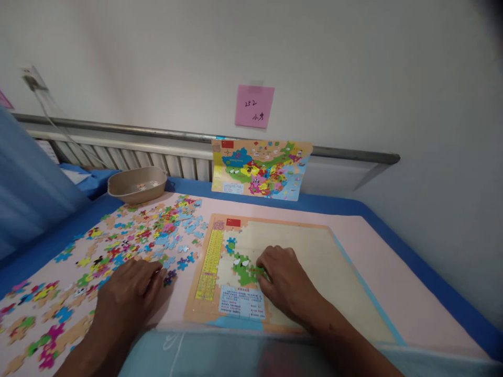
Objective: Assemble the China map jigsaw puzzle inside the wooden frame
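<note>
My right hand (281,277) is over the puzzle board (318,262), thumb and fingertips pinched on a green puzzle piece (257,272). That piece is at the right edge of a joined green patch (241,269) with white animals. A blue cluster (231,244) lies above it. My left hand (131,290) rests at the near right side of the loose puzzle pieces (129,246), fingers curled and thumb close to the index finger. What it holds, if anything, is hidden. Beside its fingertips lies a dark purple piece (170,277).
A printed map picture (261,170) leans upright at the back against a metal rail (353,154). At the back left stands a beige basin (137,186) with a few pieces inside. A pink note (254,107) hangs on the wall. A blue curtain (35,178) borders the left.
</note>
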`<state>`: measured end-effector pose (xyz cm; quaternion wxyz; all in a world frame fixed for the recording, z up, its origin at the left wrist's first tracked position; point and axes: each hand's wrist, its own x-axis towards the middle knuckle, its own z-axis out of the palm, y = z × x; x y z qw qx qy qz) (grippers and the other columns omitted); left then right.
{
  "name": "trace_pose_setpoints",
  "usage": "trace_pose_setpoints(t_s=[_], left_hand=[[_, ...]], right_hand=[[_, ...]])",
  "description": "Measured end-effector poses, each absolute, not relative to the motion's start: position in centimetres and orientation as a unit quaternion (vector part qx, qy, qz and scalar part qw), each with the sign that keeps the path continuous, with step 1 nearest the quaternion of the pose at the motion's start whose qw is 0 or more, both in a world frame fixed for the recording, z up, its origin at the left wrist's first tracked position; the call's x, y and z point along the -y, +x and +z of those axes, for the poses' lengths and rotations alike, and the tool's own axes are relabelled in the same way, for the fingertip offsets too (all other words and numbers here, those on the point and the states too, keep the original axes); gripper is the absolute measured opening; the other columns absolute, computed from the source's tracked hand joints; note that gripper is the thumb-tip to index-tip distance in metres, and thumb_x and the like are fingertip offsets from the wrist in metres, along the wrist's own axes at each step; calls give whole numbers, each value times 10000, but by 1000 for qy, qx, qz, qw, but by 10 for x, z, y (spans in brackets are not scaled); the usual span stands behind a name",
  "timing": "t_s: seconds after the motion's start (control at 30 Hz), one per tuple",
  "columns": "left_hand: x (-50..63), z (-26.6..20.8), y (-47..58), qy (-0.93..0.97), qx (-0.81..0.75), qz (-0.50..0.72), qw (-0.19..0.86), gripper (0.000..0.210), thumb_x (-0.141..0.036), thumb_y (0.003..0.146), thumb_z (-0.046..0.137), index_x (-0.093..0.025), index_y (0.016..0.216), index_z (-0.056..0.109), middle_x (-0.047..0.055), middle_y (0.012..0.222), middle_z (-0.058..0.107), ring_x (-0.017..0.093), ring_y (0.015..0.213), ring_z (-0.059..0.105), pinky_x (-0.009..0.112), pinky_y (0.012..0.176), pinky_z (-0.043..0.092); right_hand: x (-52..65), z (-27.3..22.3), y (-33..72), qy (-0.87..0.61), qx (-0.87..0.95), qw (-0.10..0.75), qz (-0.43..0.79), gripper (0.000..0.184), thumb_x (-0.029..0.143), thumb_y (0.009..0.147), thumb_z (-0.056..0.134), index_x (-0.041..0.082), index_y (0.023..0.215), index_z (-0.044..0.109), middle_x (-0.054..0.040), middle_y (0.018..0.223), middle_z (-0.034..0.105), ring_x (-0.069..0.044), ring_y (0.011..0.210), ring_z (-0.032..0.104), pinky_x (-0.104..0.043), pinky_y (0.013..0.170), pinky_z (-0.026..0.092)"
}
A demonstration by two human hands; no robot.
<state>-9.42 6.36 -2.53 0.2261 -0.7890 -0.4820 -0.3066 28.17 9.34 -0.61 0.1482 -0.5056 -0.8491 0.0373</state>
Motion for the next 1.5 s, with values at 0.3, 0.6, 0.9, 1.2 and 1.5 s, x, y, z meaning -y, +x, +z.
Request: trace_pose_setpoints(t_s=[0.3,0.6,0.9,1.2,1.5], left_hand=[[-63,-28,-94,-792,486,-293,225,216,-271,1058,562,-185,916,700,52,812,736,238,752,670,388,753,499],[-63,-25,-92,-789,480,-309,225,199,-249,1049,574,-206,893,690,40,780,721,225,725,664,370,739,488],[-61,-27,-92,-794,490,-285,218,228,-293,1081,529,-203,932,676,44,798,715,225,746,650,370,754,473],[-61,-24,-90,-795,481,-294,224,192,-238,1075,535,-208,933,660,50,815,728,225,752,656,373,748,480],[-61,-36,-95,-791,493,-299,204,110,-244,1013,597,-237,953,688,47,849,751,249,782,688,403,781,505]], right_hand=[[-93,-5,279,-497,854,147,42,106,118,865,725,195,915,672,-39,949,648,-249,913,546,-398,826,271],[-92,-2,280,-492,857,144,56,137,103,860,709,196,953,672,-35,973,645,-246,927,543,-394,833,281],[-92,-1,280,-493,857,134,64,136,104,872,698,196,969,671,-45,997,659,-253,953,558,-390,839,289],[-92,3,276,-504,852,125,73,152,98,870,726,195,979,681,-49,1018,660,-258,955,558,-406,850,309],[-89,-1,290,-510,839,167,88,82,129,976,618,210,982,625,-58,1018,628,-263,954,559,-406,849,376]])
